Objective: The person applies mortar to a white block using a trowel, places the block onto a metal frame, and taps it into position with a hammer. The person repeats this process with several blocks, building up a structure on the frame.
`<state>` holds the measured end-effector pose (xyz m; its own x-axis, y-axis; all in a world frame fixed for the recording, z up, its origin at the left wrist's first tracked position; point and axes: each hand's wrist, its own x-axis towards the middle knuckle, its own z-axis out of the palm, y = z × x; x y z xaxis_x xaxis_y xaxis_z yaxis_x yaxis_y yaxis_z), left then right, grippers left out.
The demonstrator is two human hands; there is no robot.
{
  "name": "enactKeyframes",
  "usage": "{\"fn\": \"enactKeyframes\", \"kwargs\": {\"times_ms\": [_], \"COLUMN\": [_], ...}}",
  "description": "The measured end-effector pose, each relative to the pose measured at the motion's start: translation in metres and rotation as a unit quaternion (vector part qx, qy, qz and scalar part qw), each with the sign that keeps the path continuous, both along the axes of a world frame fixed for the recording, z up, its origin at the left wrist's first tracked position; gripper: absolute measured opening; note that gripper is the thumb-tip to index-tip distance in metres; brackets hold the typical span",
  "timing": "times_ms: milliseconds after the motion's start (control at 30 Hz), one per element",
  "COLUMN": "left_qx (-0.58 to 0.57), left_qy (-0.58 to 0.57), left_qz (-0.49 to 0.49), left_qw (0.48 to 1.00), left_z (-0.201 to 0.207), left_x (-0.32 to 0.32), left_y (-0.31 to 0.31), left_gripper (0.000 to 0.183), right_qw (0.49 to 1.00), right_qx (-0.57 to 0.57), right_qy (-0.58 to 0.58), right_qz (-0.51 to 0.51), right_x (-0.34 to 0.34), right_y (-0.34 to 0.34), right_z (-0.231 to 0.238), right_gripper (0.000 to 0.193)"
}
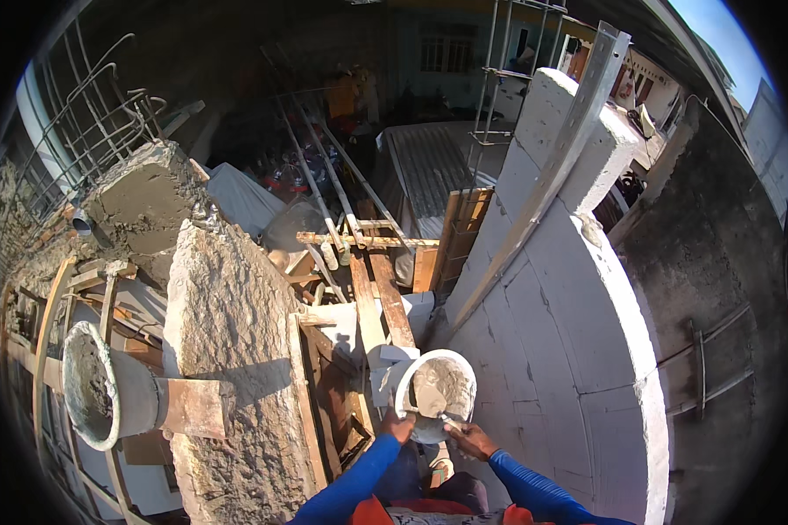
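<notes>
A white bucket (468,378) with wet grey mortar (445,372) inside stands directly ahead of me, low in the head view. My right hand (471,440) is closed round the handle of a trowel (430,402), whose blade lies over the mortar inside the rim. At the bucket's near left side, my left hand (399,427) grips the edge with bent fingers. Both forearms wear blue sleeves. Part of the left hand's grip is hidden from this angle.
A curved wall of white blocks (552,350) rises close on my right, with a metal straightedge (552,175) leaning on it. Rough masonry (228,350) runs along my left, beside a second mortar-coated bucket (131,394). Wooden planks (390,302) extend ahead; bare rebar (105,122) sticks up far left.
</notes>
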<state>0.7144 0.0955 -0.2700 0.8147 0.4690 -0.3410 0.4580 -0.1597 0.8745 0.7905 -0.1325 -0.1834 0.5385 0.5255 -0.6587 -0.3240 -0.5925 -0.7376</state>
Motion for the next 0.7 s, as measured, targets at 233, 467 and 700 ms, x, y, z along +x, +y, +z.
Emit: {"fn": "enactKeyframes", "kwargs": {"times_ms": [233, 467, 700], "left_qx": [-0.052, 0.041, -0.102], "left_qy": [0.063, 0.000, -0.166], "left_qz": [0.031, 0.114, 0.178], "left_qw": [0.996, 0.993, 0.965], "left_z": [0.100, 0.085, 0.112], "left_x": [0.017, 0.004, -0.017], "left_y": [-0.013, -0.038, -0.047], "left_gripper": [0.061, 0.074, 0.075], "right_qw": [0.966, 0.952, 0.754], "right_qx": [0.168, 0.113, -0.276], "right_qy": [0.136, -0.156, -0.596], "right_qz": [-0.144, -0.237, -0.001], "right_x": [-0.019, 0.028, 0.162], "right_y": [-0.083, -0.141, -0.193], "right_z": [0.196, 0.363, 0.369], "right_gripper": [0.043, 0.047, 0.047]}}
